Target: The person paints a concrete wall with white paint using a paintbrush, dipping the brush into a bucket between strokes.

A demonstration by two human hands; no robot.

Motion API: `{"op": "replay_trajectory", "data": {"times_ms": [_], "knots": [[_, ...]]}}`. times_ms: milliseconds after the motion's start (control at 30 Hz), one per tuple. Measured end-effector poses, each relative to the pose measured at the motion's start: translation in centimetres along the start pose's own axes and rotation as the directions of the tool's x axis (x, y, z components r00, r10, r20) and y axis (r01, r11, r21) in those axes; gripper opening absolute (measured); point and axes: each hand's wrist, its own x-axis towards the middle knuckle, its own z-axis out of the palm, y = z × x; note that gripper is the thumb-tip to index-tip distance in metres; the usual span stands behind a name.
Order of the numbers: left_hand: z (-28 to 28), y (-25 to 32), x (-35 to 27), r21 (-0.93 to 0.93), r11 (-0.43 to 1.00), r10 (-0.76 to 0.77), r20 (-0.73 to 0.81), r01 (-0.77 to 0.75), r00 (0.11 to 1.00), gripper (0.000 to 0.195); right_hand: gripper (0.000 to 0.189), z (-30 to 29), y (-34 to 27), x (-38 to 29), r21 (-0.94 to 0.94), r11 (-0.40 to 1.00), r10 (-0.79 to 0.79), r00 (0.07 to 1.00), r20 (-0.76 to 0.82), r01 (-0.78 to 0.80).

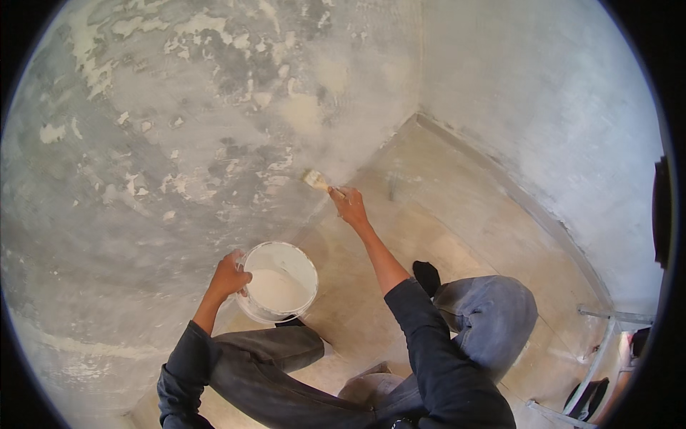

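My right hand (349, 205) grips the handle of a flat paintbrush (315, 179). Its bristles are coated with pale paint and lie at or very close to the lower part of a patchy grey wall (177, 123); contact cannot be made out. My left hand (229, 276) holds a white plastic bucket (310, 268) by its rim, fingers outside and thumb over the edge. Cream-coloured liquid (278, 289) covers the bucket's bottom. The bucket is tilted towards me, above my bent leg and close to the wall.
A second wall (536, 96) meets the patchy one in a corner, with a grey skirting strip (514, 187) along its foot. Tan floor (455, 214) lies below. My bent knees (493, 322) flank the work area. A metal frame (600, 343) stands at the lower right.
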Motion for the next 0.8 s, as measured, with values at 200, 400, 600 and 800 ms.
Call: {"op": "replay_trajectory", "data": {"times_ms": [200,400,600,800], "knots": [[2.9,5.0,1.8,0.044,0.996,0.067,0.088,-0.072,0.994,0.053,0.037,-2.0,-1.4,0.1,0.227,0.959,0.179,0.983,-0.028,-0.168],[5.2,6.8,3.7,0.159,0.978,0.103,0.188,-0.134,0.977,0.049,0.036,2.2,8.4,-1.2,0.013,1.0,-0.017,0.98,-0.199,0.02],[5.3,5.2,5.5,0.168,0.97,0.128,0.267,-0.177,0.955,0.046,0.031,2.3,9.8,-2.6,-0.032,0.987,0.153,0.984,-0.087,-0.156],[4.7,5.5,4.9,0.172,0.956,0.199,0.223,-0.239,0.954,0.052,0.03,1.3,14.7,-3.8,-0.335,0.928,0.117,0.981,-0.155,-0.164]]}}
